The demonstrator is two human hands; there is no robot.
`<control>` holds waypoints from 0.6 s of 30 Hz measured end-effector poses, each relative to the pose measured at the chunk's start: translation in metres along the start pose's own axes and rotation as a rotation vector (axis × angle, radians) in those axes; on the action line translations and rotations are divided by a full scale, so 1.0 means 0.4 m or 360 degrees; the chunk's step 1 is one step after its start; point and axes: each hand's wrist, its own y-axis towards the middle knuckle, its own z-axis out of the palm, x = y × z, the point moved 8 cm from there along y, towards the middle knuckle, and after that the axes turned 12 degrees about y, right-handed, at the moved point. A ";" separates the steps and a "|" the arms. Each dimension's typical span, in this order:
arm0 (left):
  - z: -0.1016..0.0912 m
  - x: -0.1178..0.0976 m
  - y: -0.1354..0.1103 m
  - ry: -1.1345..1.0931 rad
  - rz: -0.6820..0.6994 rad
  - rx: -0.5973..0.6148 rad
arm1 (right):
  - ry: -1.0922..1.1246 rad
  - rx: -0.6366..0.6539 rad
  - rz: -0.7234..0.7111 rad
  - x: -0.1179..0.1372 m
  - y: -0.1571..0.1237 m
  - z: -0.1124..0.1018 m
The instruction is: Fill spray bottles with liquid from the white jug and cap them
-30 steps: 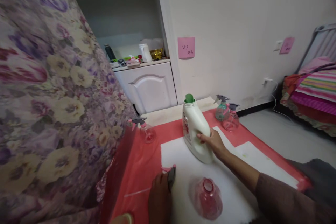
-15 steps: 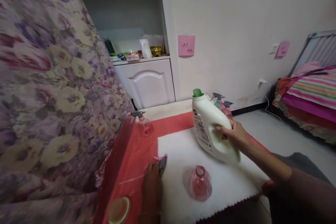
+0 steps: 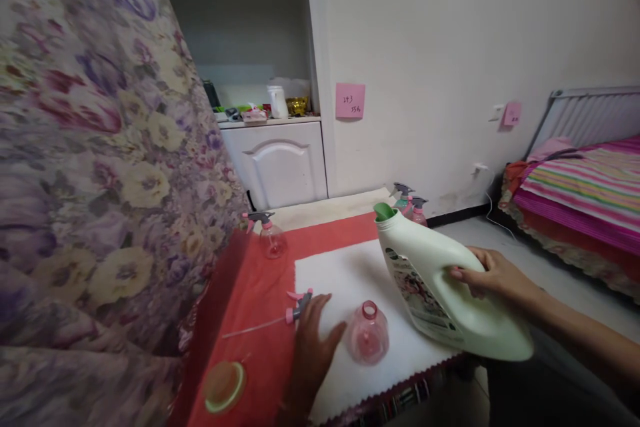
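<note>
My right hand grips the handle of a large pale green detergent jug, which is tilted with its uncapped mouth and green pour spout toward the upper left. Left of the jug, a clear pink spray bottle body stands upright and uncapped on a white cloth. My left hand is open, fingers spread, between that bottle and a grey and pink spray trigger head. The trigger head lies at the cloth's left edge, its thin tube stretched out to the left over the red cover.
A round pale green-rimmed lid lies on the red table cover. One assembled spray bottle stands at the back left, and others stand behind the jug. A floral curtain hangs along the left side.
The jug has moved right and down and tilts further. My left hand has let go of the trigger head and moved right, its fingers opening toward the bottle. The view has shifted slightly.
</note>
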 end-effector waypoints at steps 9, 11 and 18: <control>0.152 -0.104 -0.050 -0.0541 -0.0102 0.0500 | -0.0107 0.0137 0.0045 0.010 -0.029 0.026; 0.135 -0.111 -0.039 -0.0636 -0.0088 0.0453 | -0.0150 0.0160 0.0077 0.003 -0.029 0.029; 0.094 -0.068 0.005 -0.0895 -0.0312 0.0259 | -0.0303 0.0376 0.0077 -0.009 -0.022 0.051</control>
